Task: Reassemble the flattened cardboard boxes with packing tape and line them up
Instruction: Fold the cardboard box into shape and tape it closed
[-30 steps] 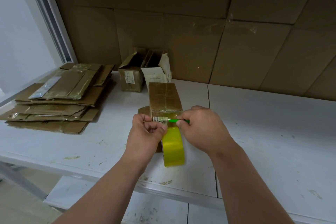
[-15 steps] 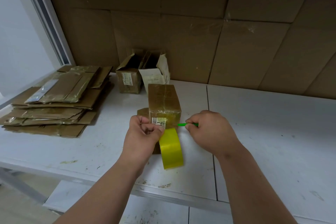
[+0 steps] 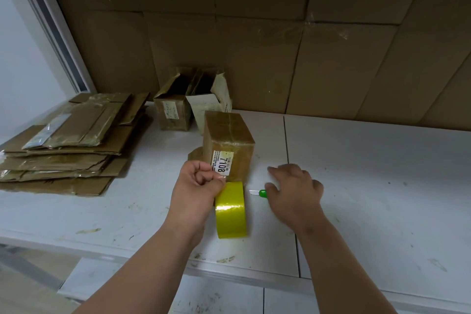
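A small taped cardboard box (image 3: 229,135) with a white "7108" label stands upright on the white table (image 3: 369,186). Just in front of it stands a yellow roll of packing tape (image 3: 230,209) on edge. My left hand (image 3: 196,186) grips the roll at its upper left, fingers curled. A green cutter (image 3: 259,193) with its blade out lies on the table right of the roll. My right hand (image 3: 295,191) hovers over the cutter's handle with fingers spread, and most of the cutter is hidden under it.
A stack of flattened cardboard boxes (image 3: 63,150) lies at the left. Two assembled boxes with open flaps, one brown (image 3: 173,112) and one white-faced (image 3: 206,107), stand at the back against a cardboard-lined wall (image 3: 280,58). A shelf edge runs overhead.
My right hand drew the green cutter away from the box to the right and lowered it to the table, fingers spreading. The left hand and tape roll dropped slightly, baring the box's label.
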Motion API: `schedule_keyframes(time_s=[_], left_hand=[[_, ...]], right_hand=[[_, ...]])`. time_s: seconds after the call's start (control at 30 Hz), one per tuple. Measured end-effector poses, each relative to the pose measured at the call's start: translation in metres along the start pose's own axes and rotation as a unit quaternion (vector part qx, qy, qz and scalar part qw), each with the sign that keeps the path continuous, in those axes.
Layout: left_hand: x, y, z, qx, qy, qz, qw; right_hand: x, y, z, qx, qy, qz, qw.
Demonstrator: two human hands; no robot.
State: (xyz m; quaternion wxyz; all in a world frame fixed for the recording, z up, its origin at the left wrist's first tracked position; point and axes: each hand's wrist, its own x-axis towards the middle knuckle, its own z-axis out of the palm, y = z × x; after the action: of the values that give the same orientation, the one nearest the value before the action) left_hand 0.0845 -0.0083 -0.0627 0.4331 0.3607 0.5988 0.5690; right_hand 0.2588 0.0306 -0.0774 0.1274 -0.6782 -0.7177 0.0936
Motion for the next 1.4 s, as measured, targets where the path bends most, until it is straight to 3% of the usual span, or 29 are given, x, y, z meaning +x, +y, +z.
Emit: schedule_keyframes(time_s=[0.07,0.17,0.33,0.53,0.7,0.8,0.93,1.0,1.07,1.17,1.3,1.4], left_hand=[[0.000,0.000,0.001,0.002,0.005,0.001,1.000],[-0.003,0.002,0.004,0.003,-0.002,0.011,1.000],[-0.005,0.004,0.004,0.023,-0.007,0.034,0.999],[-0.007,0.010,0.003,0.055,0.007,0.068,0.996],[-0.009,0.028,0.007,0.076,0.066,0.136,0.986],[-0.010,0.042,0.014,0.068,0.101,0.173,0.977],[-0.016,0.052,0.030,0.020,0.119,0.197,0.973],[-0.017,0.056,0.035,0.012,0.102,0.192,0.976],[-0.014,0.060,0.037,0.034,0.057,0.179,0.982],[-0.009,0.066,0.041,0.066,-0.031,0.152,0.986],[-0.003,0.083,0.050,0.067,-0.068,0.149,0.984],[0.005,0.097,0.054,0.000,-0.073,0.132,0.989]], right_hand=[[-0.004,-0.016,-0.003,0.193,0.017,0.003,0.981],[-0.013,-0.037,-0.007,0.402,-0.043,0.015,0.915],[-0.015,-0.044,-0.004,0.457,-0.061,-0.002,0.887],[-0.012,-0.043,-0.007,0.460,-0.063,-0.006,0.886],[-0.018,-0.043,-0.010,0.605,-0.072,0.034,0.793],[-0.020,-0.036,-0.013,0.622,-0.063,0.009,0.780],[-0.023,-0.032,-0.022,0.651,-0.117,-0.080,0.746],[-0.023,-0.028,-0.030,0.643,-0.098,-0.092,0.754],[-0.021,-0.018,-0.038,0.617,-0.021,-0.087,0.782],[-0.017,-0.001,-0.056,0.633,0.062,-0.087,0.767],[-0.011,0.010,-0.079,0.595,0.081,-0.144,0.786],[-0.009,0.009,-0.092,0.551,0.114,-0.181,0.806]])
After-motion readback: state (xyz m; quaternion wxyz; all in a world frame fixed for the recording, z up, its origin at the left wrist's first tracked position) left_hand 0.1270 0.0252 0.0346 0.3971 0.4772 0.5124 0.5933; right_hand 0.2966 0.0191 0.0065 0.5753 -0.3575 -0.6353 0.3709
